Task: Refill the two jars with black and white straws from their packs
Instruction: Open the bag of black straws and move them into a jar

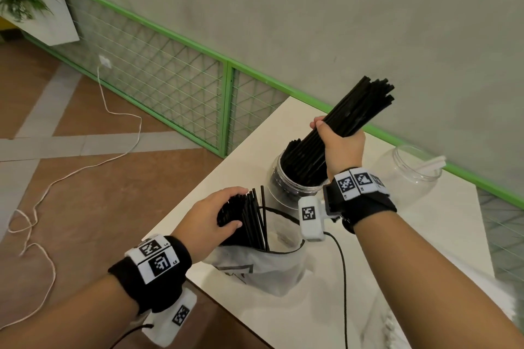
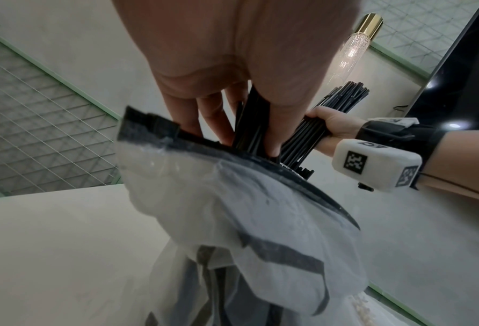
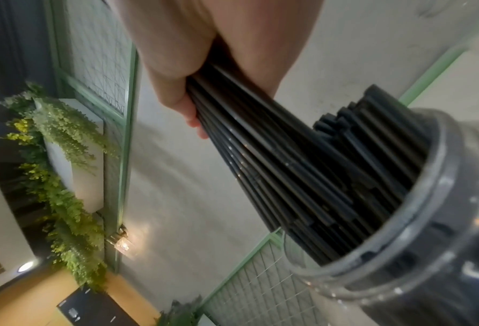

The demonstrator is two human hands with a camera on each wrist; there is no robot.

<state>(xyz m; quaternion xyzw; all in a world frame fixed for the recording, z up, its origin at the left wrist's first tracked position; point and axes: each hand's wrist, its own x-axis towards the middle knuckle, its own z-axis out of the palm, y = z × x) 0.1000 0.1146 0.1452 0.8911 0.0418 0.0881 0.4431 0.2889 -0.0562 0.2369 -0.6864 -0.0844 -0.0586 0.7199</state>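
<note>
Right hand (image 1: pixel 341 147) raised above the table (image 1: pixel 442 235), forearm reaching in from the lower right, wrist bent back, knuckles toward the head camera. Fingers and thumb clenched round a thick bundle of black straws (image 1: pixel 351 119) near its middle. Bundle tilted: upper ends fanned up and to the right beyond the fist, lower ends down inside the mouth of the near jar (image 1: pixel 279 178). In the right wrist view, the same bundle (image 3: pixel 274 141) running from the palm (image 3: pixel 193 44) down into the clear rim of that jar (image 3: pixel 417 249), more black straws packed inside it.

Left hand (image 1: pixel 211 219) lower and nearer, forearm coming in from the lower left, palm turned down over the open top of the straw pack (image 1: pixel 263 266). Fingers curled over the tops of the pack's black straws (image 1: pixel 246 215), thumb pressing on their near side, grasping a clump. A few loose straws standing free just right of the fingers, leaning against the pack's dark-edged opening. From the left wrist view, fingers (image 2: pixel 216 114) reaching down into the pack mouth (image 2: pixel 177 136) with dark straws (image 2: pixel 252 123) pinched between them and the thumb; crumpled translucent pack (image 2: pixel 232 220) sagging below on the table.

Pack just in front of the near jar, touching or nearly so; cannot tell which. Second jar (image 1: pixel 411 176) farther right, well apart from both hands, clear, with a few white straws (image 1: pixel 435 164) poking past its rim.
</note>
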